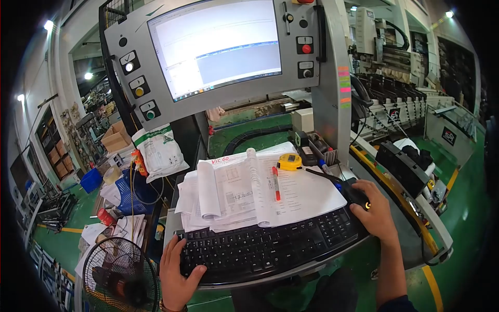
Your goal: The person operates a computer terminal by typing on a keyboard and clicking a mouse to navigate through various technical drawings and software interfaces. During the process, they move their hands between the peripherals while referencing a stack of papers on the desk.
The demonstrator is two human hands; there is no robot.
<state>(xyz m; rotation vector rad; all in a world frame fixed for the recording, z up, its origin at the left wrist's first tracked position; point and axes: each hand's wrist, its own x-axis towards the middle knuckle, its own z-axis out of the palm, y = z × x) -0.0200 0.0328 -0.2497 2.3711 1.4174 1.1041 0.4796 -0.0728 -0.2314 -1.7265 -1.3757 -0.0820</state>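
Observation:
My left hand rests at the left end of a black keyboard, thumb spread from the fingers, holding nothing. At the keyboard's right end, my right hand grips a black computer mouse, its far side partly hidden by my fingers. Behind the keys lies an open spiral-bound booklet, with a red marker on its page. Loose printed sheets are stacked to the left. A yellow tape measure sits at the booklet's top edge. Above, a lit monitor shows a window with a blue bar.
Push buttons flank the screen. A black fan stands at lower left, near a blue basket and a white plastic bag. A yellow rail and machinery are on the right, over a green floor.

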